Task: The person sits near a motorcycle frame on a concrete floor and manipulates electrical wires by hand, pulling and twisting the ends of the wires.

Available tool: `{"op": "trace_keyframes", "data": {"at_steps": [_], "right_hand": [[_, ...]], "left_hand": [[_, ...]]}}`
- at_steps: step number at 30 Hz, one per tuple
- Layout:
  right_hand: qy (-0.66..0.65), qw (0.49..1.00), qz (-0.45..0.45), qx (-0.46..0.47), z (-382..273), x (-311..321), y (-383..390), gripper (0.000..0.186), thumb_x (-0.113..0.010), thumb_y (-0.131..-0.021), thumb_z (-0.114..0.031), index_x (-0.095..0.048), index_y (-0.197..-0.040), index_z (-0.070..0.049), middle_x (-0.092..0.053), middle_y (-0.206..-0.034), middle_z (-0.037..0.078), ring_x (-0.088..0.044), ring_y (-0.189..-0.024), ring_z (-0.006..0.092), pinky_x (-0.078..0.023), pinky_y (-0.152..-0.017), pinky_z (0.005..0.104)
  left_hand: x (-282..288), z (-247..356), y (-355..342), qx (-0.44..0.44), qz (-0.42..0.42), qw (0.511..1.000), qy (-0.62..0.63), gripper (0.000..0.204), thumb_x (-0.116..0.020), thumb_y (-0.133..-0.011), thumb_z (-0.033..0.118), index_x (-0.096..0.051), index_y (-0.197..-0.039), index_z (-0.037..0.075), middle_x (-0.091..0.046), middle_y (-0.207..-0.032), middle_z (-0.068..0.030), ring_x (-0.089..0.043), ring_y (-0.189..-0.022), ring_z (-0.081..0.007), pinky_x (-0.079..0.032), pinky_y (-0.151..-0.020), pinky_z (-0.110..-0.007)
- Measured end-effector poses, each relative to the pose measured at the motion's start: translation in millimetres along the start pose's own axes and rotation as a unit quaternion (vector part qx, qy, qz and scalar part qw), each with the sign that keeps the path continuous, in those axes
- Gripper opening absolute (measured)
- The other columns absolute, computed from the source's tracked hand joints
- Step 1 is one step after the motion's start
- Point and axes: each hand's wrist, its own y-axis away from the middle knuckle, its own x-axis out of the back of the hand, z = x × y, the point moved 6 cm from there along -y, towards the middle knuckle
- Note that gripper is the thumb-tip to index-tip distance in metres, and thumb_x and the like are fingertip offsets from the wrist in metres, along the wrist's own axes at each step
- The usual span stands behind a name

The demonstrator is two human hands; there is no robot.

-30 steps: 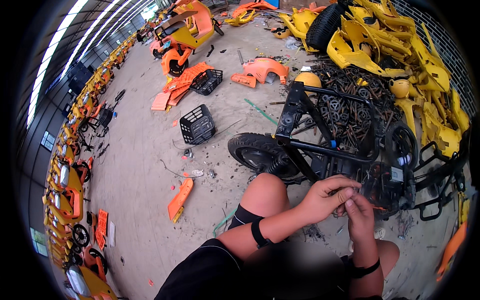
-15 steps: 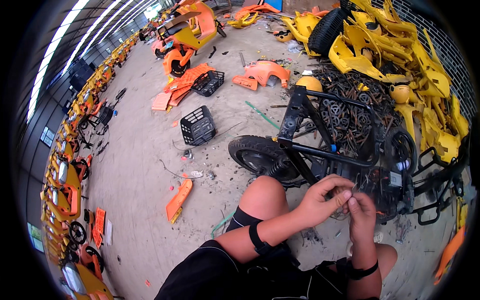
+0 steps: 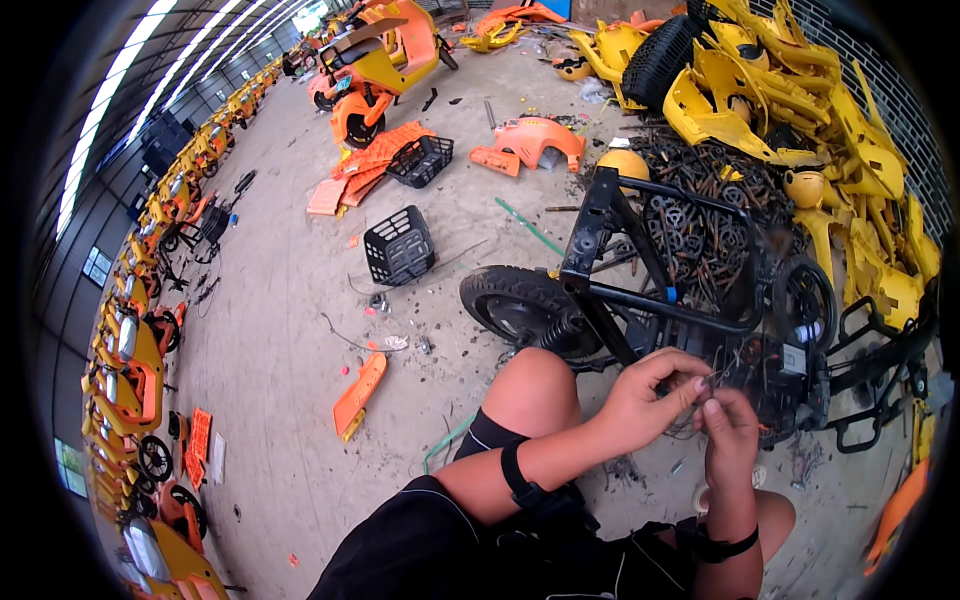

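In front of the stripped black scooter frame [image 3: 655, 308], my left hand [image 3: 652, 398] and my right hand [image 3: 730, 425] meet, fingertips almost touching. Both are closed in a pinch on thin wires [image 3: 716, 376], whose ends are mostly hidden by the fingers. More loose strands show just beneath and beyond my hands, by the frame's open dark middle part. The scooter frame lies on its side, its rear wheel [image 3: 520, 310] with a black tyre to the left of my hands.
A heap of dark metal parts [image 3: 690, 230] lies behind the frame, beside piled yellow body panels [image 3: 830, 110]. Black baskets [image 3: 399, 246] and orange panels [image 3: 360, 393] are scattered on the concrete floor. Orange and yellow scooters [image 3: 130, 375] line the left wall.
My hands stay together on the wires, with the fingers shifting slightly. The right fingers have turned a little. The whole view has moved slightly.
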Motion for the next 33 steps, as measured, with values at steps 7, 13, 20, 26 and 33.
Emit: {"op": "trace_keyframes", "data": {"at_steps": [7, 13, 20, 26, 33], "right_hand": [[0.013, 1.0, -0.001, 0.01, 1, 4, 1, 0.015, -0.063, -0.098, -0.015, -0.065, -0.103, 0.0, -0.063, -0.09, 0.004, -0.057, -0.077, 0.0115, -0.046, -0.07, 0.0261], [-0.014, 1.0, -0.001, 0.02, -3, 2, 4, 0.016, -0.063, -0.098, -0.013, -0.063, -0.104, 0.001, -0.065, -0.091, 0.006, -0.059, -0.077, 0.0115, -0.048, -0.07, 0.0257], [-0.061, 0.995, -0.062, 0.052, -5, 2, 6, 0.018, -0.064, -0.098, -0.017, -0.06, -0.099, 0.001, -0.062, -0.093, 0.007, -0.057, -0.077, 0.014, -0.047, -0.069, 0.0277], [-0.137, 0.985, -0.091, 0.056, -10, -1, 5, 0.023, -0.065, -0.098, -0.024, -0.06, -0.095, -0.001, -0.059, -0.086, 0.008, -0.055, -0.073, 0.0157, -0.044, -0.067, 0.0285], [-0.151, 0.978, -0.124, 0.069, -14, -9, 4, 0.026, -0.062, -0.099, -0.03, -0.056, -0.093, -0.005, -0.054, -0.077, 0.006, -0.051, -0.07, 0.0163, -0.041, -0.065, 0.0302]], "left_hand": [[0, 8, 1, -0.006, 0.014, 0.999, -0.033, 0.017, -0.067, -0.096, 0.008, -0.066, -0.111, 0.0, -0.065, -0.104, -0.0073, -0.06, -0.088, -0.0112, -0.049, -0.078, -0.026], [-2, 8, 1, -0.024, -0.004, 0.999, -0.048, 0.015, -0.068, -0.092, 0.004, -0.067, -0.107, 0.0, -0.065, -0.101, -0.0076, -0.061, -0.086, -0.0118, -0.049, -0.077, -0.027], [-7, 14, 1, -0.043, -0.022, 0.998, -0.036, 0.014, -0.069, -0.087, 0.0, -0.068, -0.1, 0.001, -0.067, -0.092, -0.008, -0.064, -0.081, -0.0148, -0.05, -0.072, -0.028], [-7, 13, 1, -0.045, -0.018, 0.998, -0.033, 0.013, -0.069, -0.086, 0.0, -0.068, -0.099, 0.002, -0.066, -0.09, -0.0068, -0.064, -0.079, -0.0144, -0.049, -0.071, -0.028], [-7, 16, 1, -0.037, -0.013, 0.999, -0.034, 0.009, -0.069, -0.087, 0.001, -0.067, -0.095, 0.002, -0.066, -0.089, -0.0064, -0.063, -0.078, -0.013, -0.048, -0.07, -0.028]]}}
